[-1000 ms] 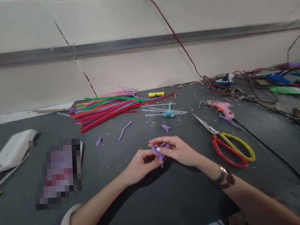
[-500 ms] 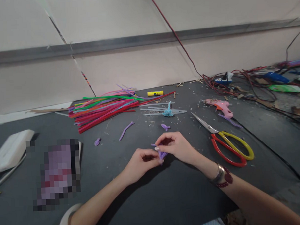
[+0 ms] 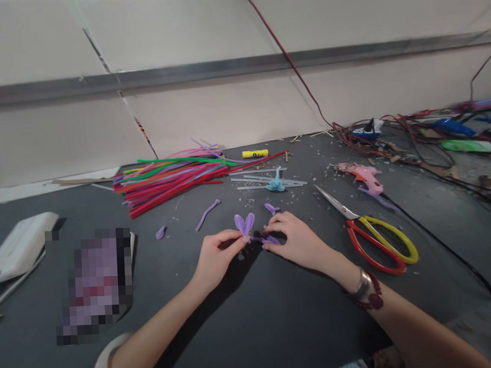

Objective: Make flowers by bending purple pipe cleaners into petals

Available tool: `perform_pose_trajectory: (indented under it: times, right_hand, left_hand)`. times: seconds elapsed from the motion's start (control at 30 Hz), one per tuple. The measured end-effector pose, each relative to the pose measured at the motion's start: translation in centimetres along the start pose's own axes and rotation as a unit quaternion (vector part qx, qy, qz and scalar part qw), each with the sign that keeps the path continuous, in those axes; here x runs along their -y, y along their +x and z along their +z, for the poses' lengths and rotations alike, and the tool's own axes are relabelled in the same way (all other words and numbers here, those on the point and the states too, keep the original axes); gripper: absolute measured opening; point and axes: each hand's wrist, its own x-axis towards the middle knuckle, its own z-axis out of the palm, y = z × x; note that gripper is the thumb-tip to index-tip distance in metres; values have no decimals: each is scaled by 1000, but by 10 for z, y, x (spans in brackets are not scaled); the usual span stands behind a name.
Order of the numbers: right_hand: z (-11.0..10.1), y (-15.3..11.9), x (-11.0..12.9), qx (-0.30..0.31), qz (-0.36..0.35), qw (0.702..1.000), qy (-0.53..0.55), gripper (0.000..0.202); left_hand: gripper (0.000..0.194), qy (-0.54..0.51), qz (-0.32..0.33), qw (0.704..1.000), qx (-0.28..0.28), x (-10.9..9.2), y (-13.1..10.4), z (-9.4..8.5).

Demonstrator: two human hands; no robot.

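Note:
Between its fingertips my left hand pinches the base of a purple pipe-cleaner piece, whose two loops point up like petals. Just to the right, my right hand has its thumb and fingers around another purple part; whether it grips this part firmly is hard to tell. A thin purple strand runs between the hands. Beyond my right hand lies a small purple looped piece. A bent purple strip and a small purple loop rest on the dark table to the left.
Red-and-yellow-handled scissors and a pink glue gun lie right. Farther back are colourful pipe cleaners, a light-blue figure, clear sticks and a yellow tube. A white device sits left.
My left hand has moved left and slightly up, and my right hand slightly right, so they are farther apart. The two purple loops now stand clear above my left fingertips.

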Motion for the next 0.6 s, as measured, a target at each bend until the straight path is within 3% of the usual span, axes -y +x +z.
perform_pose_trajectory:
  times: [0.17, 0.4, 0.6]
  right_hand:
    - [4, 1, 1, 25, -10, 1000, -10, 10]
    - [-5, 3, 8, -29, -47, 998, 31, 15]
    - [-7, 1, 12, -28, -5, 992, 122, 15]
  left_hand:
    - [19, -6, -8, 999, -39, 2, 2, -2]
    - [19, -6, -4, 999, -48, 1, 3, -2]
    - [21, -8, -6, 1000, -6, 3, 3, -2]
